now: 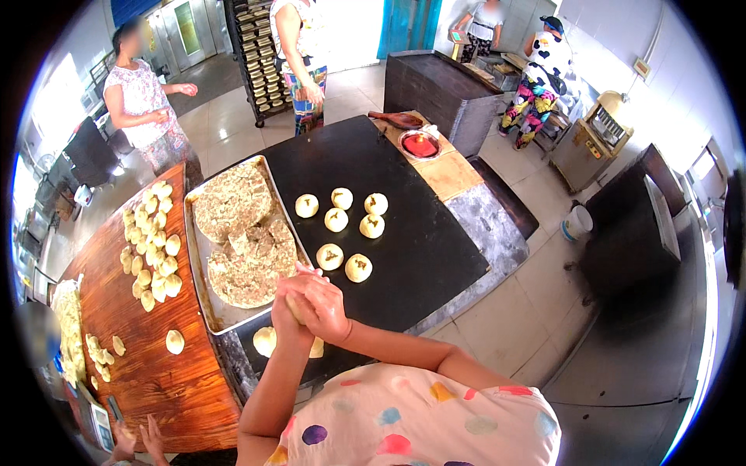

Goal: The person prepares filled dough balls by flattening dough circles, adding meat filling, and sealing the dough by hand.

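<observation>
Both of my hands are together over the near edge of a black baking sheet [435, 233]. A pale dough ball [294, 308] shows between them, cupped by my left hand [286, 325], while my right hand [328, 309] closes over its top. Most of the ball is hidden by my fingers. Ahead on the sheet sit several round filled dough balls [358, 268] with greenish-brown spots on top. Another dough ball [265, 341] lies just left of my wrists. Beside my hands is a metal tray [203, 289] with two mounds of crumbly brown filling [252, 268].
Left of the tray, a wooden table [198, 380] holds many flat dough pieces [146, 233]. A co-worker's hands [151, 439] are near a scale [101, 427]. A red bowl [420, 145] sits at the far corner. Other people stand beyond, near a tray rack [260, 62].
</observation>
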### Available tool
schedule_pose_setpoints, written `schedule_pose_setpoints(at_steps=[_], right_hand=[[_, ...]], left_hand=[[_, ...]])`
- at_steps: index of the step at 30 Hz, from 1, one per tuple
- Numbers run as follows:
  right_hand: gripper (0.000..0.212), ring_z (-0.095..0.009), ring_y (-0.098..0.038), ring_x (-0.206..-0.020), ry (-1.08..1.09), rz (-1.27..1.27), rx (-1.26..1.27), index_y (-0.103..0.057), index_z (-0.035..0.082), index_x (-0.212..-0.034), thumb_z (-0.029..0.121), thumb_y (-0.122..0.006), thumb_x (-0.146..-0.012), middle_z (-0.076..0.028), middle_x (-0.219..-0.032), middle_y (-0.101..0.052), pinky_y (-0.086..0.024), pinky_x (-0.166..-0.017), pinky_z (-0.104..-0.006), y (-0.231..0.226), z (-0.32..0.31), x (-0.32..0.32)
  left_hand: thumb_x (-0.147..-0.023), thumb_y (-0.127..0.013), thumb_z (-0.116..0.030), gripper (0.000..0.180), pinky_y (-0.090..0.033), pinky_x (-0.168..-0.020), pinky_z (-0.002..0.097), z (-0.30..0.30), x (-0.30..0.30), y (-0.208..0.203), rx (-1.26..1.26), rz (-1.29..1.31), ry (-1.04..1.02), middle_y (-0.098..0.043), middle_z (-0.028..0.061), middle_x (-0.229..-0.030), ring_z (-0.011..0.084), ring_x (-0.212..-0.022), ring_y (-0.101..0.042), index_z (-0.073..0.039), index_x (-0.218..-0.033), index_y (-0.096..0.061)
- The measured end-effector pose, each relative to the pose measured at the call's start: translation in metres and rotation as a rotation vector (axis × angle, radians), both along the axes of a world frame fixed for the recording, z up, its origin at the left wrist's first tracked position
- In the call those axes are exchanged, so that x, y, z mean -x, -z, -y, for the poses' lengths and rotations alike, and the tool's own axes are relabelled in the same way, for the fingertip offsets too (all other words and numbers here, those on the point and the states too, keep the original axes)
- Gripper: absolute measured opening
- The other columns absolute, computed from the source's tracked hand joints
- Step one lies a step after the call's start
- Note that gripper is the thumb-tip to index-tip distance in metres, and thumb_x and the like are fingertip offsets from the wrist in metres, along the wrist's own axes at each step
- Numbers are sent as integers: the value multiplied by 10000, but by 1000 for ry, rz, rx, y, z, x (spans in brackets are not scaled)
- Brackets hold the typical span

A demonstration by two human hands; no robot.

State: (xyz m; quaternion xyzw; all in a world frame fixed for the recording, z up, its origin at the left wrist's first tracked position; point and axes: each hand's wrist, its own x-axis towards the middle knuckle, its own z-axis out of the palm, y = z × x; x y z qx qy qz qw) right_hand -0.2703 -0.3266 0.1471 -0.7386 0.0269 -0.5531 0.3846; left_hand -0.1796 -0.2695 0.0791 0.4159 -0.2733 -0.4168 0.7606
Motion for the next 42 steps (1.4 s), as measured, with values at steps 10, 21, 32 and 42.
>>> schedule_pose_setpoints(at_steps=[10, 21, 32, 42], right_hand=[[403, -369, -519, -1274, -343, -307, 94, -660, 7, -1142, 162, -769, -787, -215, -1250, -617, -375, -1084, -497, -17, 32, 16], [217, -300, -642, -1078, -106, -311, -23, -682, -8, -1051, 142, -652, -898, -169, -1163, -667, -426, -1057, -459, 26, 21, 14], [392, -292, -566, -1195, -152, -277, -509, -601, -41, -1238, 242, -552, -971, -186, -1285, -603, -364, -1094, -428, 49, 15, 14], [61, -314, -676, -844, 10, -76, 42, -677, -19, -828, -24, -630, -789, -143, -881, -698, -554, -806, -391, 64, 51, 12]], left_hand=[[-978, -373, -622, 646, -484, -988, 425, -1, -3, -47, -124, -332, 324, -548, 142, -1307, 250, -1171, -576, -82, -1313, -493], [-1036, -403, -447, 419, -476, -997, 397, -2, 37, -42, -267, -681, -189, -575, 51, -1242, 186, -1159, -566, -124, -1279, -512], [-1010, -435, -445, 489, -429, -1048, 426, 7, 20, -10, -200, -847, -100, -595, 102, -1270, 227, -1150, -592, -61, -1302, -515], [-1024, -433, -356, 285, -521, -815, 303, 48, 38, 40, -182, -1007, -135, -583, 9, -904, 145, -853, -606, -118, -922, -551]])
